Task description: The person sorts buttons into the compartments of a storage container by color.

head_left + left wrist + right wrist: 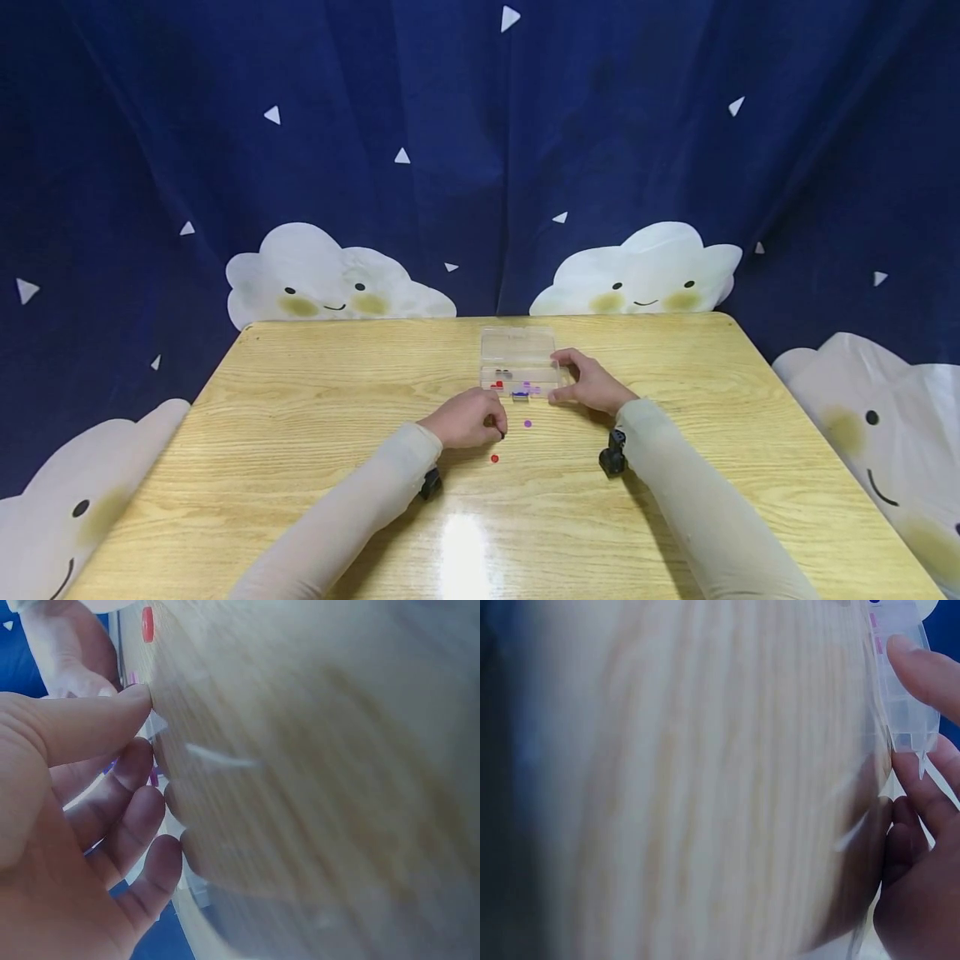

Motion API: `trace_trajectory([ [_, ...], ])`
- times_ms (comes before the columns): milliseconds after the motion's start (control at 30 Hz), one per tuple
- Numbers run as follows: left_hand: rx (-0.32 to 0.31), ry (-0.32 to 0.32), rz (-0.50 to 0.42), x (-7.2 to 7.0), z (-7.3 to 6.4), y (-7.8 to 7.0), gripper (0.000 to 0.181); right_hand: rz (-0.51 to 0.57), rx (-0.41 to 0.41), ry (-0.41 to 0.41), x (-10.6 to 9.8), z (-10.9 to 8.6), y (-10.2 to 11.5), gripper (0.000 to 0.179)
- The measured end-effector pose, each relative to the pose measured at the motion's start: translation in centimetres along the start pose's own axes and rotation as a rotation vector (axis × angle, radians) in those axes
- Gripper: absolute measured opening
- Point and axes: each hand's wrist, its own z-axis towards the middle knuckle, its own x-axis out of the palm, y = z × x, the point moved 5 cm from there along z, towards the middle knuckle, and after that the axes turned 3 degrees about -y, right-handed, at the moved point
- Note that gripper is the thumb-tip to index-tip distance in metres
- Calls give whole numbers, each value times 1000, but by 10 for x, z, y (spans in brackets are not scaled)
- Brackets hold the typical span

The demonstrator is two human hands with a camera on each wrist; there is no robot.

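A clear plastic compartment box (517, 371) stands on the table with its lid tilted up at the back. Red, purple, blue and dark small pieces show in and along its compartments. My right hand (592, 387) grips the box's right end, thumb at the front corner and fingers behind; the right wrist view shows the thumb (922, 671) by the clear wall. In front of the box, my left hand (471, 417) pinches a small dark piece (502, 436) between thumb and fingertip. A purple disc (528, 423) and a red disc (495, 458) lie loose near it.
The wooden table (315, 375) reaches back to a dark blue curtain (450, 167) with white clouds. Black wrist cameras hang beneath both sleeves, one visible by the right wrist (612, 454). Light glares off the table's front middle.
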Motion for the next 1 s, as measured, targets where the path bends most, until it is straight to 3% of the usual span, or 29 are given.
trace_trajectory([
  [267,37,-11,32,1,0,1,8,-7,-7,6,-1,-1,0,78],
  [400,17,-8,21,3,0,2,8,11,-3,6,-1,-3,0,77],
  [633,-17,-36,-65,0,-1,5,8,59,-9,10,0,-3,-2,77],
  [1000,-73,-125,-214,-20,-6,12,5,68,-18,30,-1,-3,1,76],
])
